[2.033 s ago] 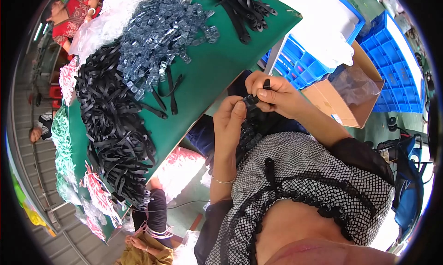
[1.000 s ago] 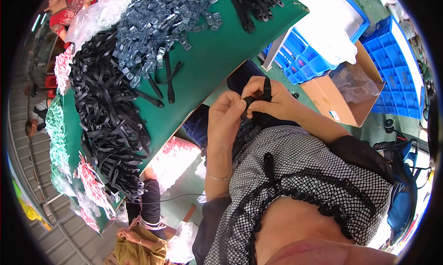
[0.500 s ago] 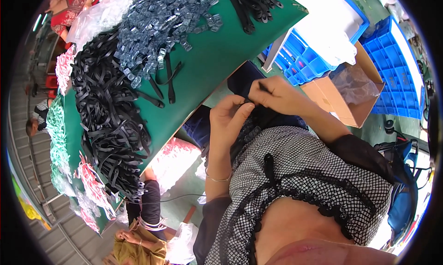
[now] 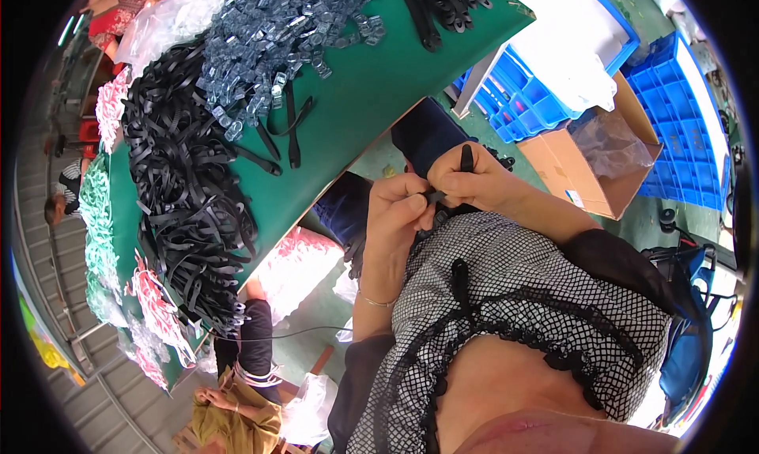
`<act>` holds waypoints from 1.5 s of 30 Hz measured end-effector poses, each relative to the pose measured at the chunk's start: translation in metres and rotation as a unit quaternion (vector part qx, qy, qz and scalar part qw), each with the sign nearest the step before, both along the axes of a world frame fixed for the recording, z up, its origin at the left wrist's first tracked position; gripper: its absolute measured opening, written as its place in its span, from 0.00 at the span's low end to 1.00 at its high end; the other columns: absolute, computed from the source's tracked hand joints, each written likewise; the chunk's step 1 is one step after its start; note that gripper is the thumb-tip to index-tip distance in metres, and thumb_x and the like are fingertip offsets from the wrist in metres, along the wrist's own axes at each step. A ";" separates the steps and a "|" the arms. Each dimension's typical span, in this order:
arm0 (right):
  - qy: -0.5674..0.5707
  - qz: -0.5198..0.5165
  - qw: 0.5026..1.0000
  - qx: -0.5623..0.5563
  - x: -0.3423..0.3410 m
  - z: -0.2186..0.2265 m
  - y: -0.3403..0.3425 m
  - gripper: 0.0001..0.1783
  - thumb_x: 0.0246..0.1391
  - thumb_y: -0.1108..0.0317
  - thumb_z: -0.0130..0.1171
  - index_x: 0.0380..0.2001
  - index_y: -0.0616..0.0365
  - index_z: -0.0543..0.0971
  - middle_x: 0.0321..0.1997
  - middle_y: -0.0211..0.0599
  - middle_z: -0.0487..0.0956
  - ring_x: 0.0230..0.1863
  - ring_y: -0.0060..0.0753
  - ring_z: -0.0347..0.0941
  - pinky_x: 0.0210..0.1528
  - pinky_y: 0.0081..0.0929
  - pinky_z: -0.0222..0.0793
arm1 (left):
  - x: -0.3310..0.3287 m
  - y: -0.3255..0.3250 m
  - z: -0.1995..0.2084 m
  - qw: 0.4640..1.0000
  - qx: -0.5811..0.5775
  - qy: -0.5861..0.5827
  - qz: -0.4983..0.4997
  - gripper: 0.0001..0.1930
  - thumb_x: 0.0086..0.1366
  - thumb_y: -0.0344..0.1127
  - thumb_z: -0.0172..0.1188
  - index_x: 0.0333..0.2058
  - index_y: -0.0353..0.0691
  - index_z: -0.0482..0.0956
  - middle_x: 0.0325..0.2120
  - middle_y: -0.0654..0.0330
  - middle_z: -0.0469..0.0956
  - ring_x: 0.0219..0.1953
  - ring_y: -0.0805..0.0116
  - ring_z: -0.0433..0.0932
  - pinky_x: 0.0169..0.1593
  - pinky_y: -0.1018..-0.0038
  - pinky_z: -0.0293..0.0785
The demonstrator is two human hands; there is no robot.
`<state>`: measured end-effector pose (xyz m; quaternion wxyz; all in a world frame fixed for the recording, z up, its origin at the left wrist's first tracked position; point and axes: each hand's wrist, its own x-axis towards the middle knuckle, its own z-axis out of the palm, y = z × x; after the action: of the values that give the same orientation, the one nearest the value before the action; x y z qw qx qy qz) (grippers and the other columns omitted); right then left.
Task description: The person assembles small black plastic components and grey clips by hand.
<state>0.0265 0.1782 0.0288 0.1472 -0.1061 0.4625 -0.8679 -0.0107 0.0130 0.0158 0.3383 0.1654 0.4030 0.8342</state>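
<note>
Above my lap, my left hand (image 4: 398, 209) and my right hand (image 4: 474, 177) meet, with fingers pinched on a black strap (image 4: 467, 158). One end of it pokes up from my right fist; a short dark piece shows between the fingertips, too small to make out fully. To the left, on the green table (image 4: 356, 98), lies a long heap of black straps (image 4: 186, 177). Beside it is a heap of small clear bluish plastic pieces (image 4: 273, 47). A few loose straps (image 4: 293, 134) lie near that heap, and a bundle of black straps (image 4: 431, 11) rests at the far edge.
Green bundles (image 4: 100, 233) and pink-and-white bundles (image 4: 154, 304) line the table's left side. Blue crates (image 4: 680, 122) and a cardboard box (image 4: 581, 165) holding clear plastic stand at the right. Another person (image 4: 233, 414) sits at the lower left; a person in red (image 4: 118, 19) is at the upper left.
My left fingers have curled in closer around the strap, and both hands sit slightly lower. The strap end in my right hand now points upright.
</note>
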 end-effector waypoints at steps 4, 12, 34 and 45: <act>-0.051 0.003 0.986 -0.156 0.001 -0.003 -0.004 0.12 0.53 0.69 0.49 0.18 0.60 0.68 0.13 0.24 0.61 0.13 0.12 0.51 0.16 0.13 0.45 | 0.001 0.001 -0.005 0.997 0.067 -0.048 -0.010 0.15 0.50 0.39 0.56 0.23 0.29 0.71 0.12 0.60 0.68 0.11 0.78 0.63 0.15 0.84 0.55; 0.178 -0.106 0.939 0.274 -0.014 0.015 0.009 0.09 0.42 0.71 0.61 0.29 0.59 0.75 0.24 0.26 0.66 0.21 0.16 0.59 0.20 0.14 0.53 | -0.002 -0.004 0.013 0.988 -0.154 0.023 0.023 0.14 0.61 0.39 0.50 0.27 0.32 0.73 0.16 0.62 0.72 0.15 0.81 0.63 0.19 0.86 0.56; 0.260 -0.191 0.898 0.300 -0.024 0.006 0.009 0.13 0.42 0.69 0.64 0.33 0.60 0.76 0.22 0.25 0.66 0.22 0.16 0.60 0.23 0.15 0.55 | 0.000 -0.004 0.000 0.991 0.041 -0.092 0.089 0.11 0.59 0.36 0.55 0.36 0.34 0.71 0.24 0.59 0.74 0.21 0.76 0.67 0.28 0.81 0.64; 0.271 -0.257 0.765 0.524 -0.026 0.009 0.008 0.13 0.38 0.75 0.60 0.31 0.58 0.73 0.26 0.36 0.74 0.25 0.35 0.73 0.24 0.27 0.66 | -0.007 0.008 0.020 0.983 0.073 -0.066 0.154 0.08 0.61 0.34 0.52 0.36 0.38 0.68 0.25 0.62 0.69 0.30 0.73 0.69 0.38 0.73 0.67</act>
<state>0.0007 0.1859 0.0382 -0.1795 -0.1202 0.8762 -0.4308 -0.0174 0.0208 0.0355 0.2188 0.0704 0.3384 0.9125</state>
